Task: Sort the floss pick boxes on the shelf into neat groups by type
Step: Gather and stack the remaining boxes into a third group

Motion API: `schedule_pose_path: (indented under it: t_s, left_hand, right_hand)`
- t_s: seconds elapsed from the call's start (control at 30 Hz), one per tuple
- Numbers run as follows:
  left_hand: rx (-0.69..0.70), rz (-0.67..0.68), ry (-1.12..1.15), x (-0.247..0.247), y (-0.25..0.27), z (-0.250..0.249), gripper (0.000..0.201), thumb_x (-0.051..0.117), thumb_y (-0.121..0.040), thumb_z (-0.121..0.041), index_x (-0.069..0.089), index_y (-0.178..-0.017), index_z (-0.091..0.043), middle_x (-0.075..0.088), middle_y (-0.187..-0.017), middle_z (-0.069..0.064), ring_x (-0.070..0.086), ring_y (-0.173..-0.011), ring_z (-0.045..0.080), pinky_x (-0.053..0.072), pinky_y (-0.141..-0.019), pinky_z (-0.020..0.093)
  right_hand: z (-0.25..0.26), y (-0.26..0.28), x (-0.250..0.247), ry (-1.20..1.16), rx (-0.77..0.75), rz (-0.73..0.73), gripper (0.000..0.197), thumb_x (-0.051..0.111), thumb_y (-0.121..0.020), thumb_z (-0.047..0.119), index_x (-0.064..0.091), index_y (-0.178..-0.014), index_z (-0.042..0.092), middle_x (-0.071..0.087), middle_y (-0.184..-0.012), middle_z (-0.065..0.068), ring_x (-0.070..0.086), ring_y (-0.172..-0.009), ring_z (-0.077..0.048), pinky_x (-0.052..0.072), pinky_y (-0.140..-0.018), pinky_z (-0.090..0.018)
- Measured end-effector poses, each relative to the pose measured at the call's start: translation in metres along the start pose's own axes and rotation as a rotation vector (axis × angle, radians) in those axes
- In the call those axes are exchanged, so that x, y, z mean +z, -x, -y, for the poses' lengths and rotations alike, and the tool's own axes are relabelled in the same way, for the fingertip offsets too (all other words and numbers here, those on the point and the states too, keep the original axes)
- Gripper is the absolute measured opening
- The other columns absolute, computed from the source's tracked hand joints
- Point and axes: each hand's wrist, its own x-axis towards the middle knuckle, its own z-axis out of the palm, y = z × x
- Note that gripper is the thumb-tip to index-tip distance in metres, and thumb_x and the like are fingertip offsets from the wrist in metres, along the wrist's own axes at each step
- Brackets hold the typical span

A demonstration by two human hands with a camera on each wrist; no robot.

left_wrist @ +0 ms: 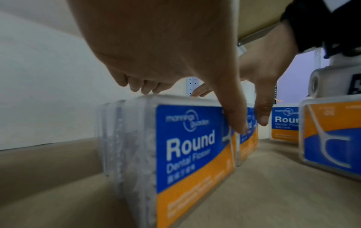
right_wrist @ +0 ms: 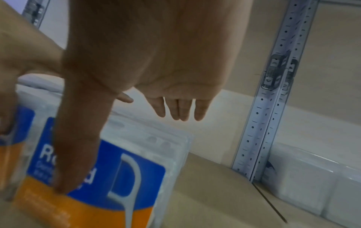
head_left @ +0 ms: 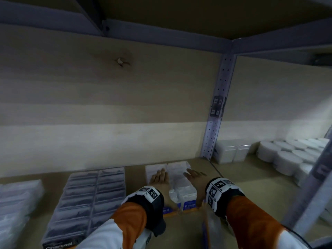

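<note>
Floss pick boxes labelled "Round Dental Flosser" stand in two clear rows at the shelf's right end, near the perforated post. Left hand and right hand lie flat on top, fingers straight, thumbs down the front labels. Bare board separates them from the "Charcoal" boxes to the left.

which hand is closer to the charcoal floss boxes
Left. The left hand rests on the left row of Round boxes, beside the Charcoal boxes. The right hand lies on the Round stack's far side, toward the metal upright.
</note>
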Motion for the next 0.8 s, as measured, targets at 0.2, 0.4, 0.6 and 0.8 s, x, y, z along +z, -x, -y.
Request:
schedule_pose_path:
  t_s: [0.2, 0.4, 0.6, 0.8]
  left_hand:
    - [-0.030, 0.128, -0.005, -0.002, -0.008, 0.003, 0.129, 0.066, -0.073, -0.061, -0.025, -0.144, -0.004, -0.030, -0.153, 0.016, -0.023, -0.143, 0.032, -0.007, -0.119, 0.041]
    - [-0.014, 0.130, 0.018, -0.001, -0.013, 0.005, 0.129, 0.066, -0.072, -0.061, -0.022, -0.145, -0.002, -0.026, -0.154, 0.015, -0.018, -0.145, 0.031, -0.003, -0.120, 0.038]
    - [-0.001, 0.087, 0.034, 0.004, -0.017, 0.008, 0.131, 0.068, -0.069, -0.061, -0.020, -0.146, -0.003, -0.024, -0.155, 0.014, -0.016, -0.146, 0.029, 0.000, -0.120, 0.035]
    - [0.002, 0.045, 0.023, 0.008, -0.019, 0.009, 0.133, 0.069, -0.066, -0.063, -0.019, -0.146, -0.003, -0.021, -0.156, 0.013, -0.011, -0.147, 0.029, 0.002, -0.119, 0.033]
  right_hand:
    - [0.007, 0.001, -0.008, -0.001, 0.015, 0.053, 0.118, 0.076, -0.077, 0.026, -0.015, -0.151, 0.008, -0.019, -0.158, -0.011, -0.011, -0.148, -0.027, 0.004, -0.122, -0.039]
    - [0.018, 0.012, -0.020, -0.028, 0.019, 0.081, 0.091, 0.059, -0.093, 0.017, -0.011, -0.150, 0.003, -0.015, -0.159, -0.013, -0.007, -0.149, -0.029, 0.005, -0.121, -0.040]
    - [0.019, 0.016, -0.023, -0.036, 0.015, 0.092, 0.088, 0.057, -0.094, 0.017, -0.009, -0.150, 0.002, -0.015, -0.159, -0.013, -0.003, -0.149, -0.029, 0.009, -0.120, -0.038]
    - [0.019, 0.016, -0.022, -0.056, 0.021, 0.095, 0.090, 0.059, -0.092, 0.016, -0.008, -0.150, 0.002, -0.014, -0.159, -0.014, -0.002, -0.149, -0.029, 0.012, -0.120, -0.038]
